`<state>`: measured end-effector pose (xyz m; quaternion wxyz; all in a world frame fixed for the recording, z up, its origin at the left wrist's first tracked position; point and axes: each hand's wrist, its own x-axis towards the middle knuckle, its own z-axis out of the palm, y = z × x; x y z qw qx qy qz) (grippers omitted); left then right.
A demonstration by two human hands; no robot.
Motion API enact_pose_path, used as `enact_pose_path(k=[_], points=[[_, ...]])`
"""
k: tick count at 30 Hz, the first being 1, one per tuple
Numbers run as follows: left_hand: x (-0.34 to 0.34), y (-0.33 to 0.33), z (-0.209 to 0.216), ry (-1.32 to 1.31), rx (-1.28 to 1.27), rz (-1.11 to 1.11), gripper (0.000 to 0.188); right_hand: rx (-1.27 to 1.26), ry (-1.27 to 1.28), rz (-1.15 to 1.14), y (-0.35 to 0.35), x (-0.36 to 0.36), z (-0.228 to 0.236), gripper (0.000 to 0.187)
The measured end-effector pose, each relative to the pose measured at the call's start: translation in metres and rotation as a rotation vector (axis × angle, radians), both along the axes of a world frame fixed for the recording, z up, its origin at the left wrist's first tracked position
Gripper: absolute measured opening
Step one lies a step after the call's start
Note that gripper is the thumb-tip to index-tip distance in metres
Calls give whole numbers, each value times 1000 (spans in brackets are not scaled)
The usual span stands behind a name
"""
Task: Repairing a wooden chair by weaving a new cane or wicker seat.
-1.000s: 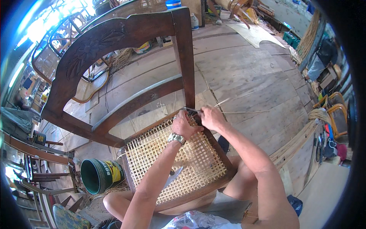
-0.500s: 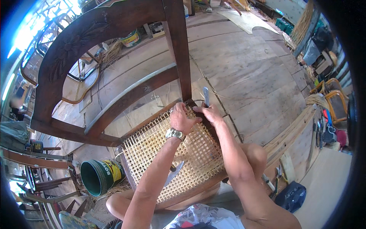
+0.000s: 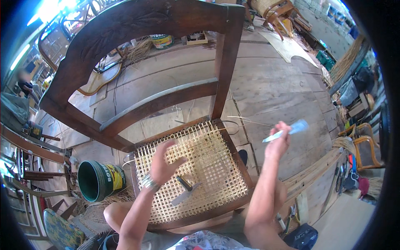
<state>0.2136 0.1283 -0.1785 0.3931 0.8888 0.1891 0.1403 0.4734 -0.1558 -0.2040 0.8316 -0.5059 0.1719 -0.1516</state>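
Gripping a pale flat tool (image 3: 298, 126) to the right of a woven seat (image 3: 204, 166)

Held near its middle, closed inside the right hand (image 3: 278, 142), above the plank floor (image 3: 283, 91) and well apart from the seat. Slanted along its long axis from lower left to upper right: narrow tip aimed lower left, toward the seat; broader, blurred end aimed upper right. Over the left half of the weave, the left hand (image 3: 163, 164), with thumb and fingers spread wide. Just beside it, lying on the weave, a second tool (image 3: 183, 198), with grey blade running lower left to upper right and dark handle angled to the upper left. Behind the seat, rising toward the upper left, the dark wooden chair back (image 3: 226, 66).
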Motion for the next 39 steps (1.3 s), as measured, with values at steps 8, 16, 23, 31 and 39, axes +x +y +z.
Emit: enact_pose_path(k=[8,16,23,31,39], points=[[-137,94,-74,20,-73,643,59,-210,-160,879,68,-50,-3,21],[-128,95,-101,-109,-171,860,31,-703,-347,1077,114,-27,-13,20],[-124,91,-101,-417,-407,851,25,-847,-352,1275,127,-22,-34,20],[-122,89,-93,-344,-301,884,26,-875,-426,1273,126,-18,-52,28],[-127,93,-111,-509,-510,845,25,-645,-159,974,116,-36,-51,29]])
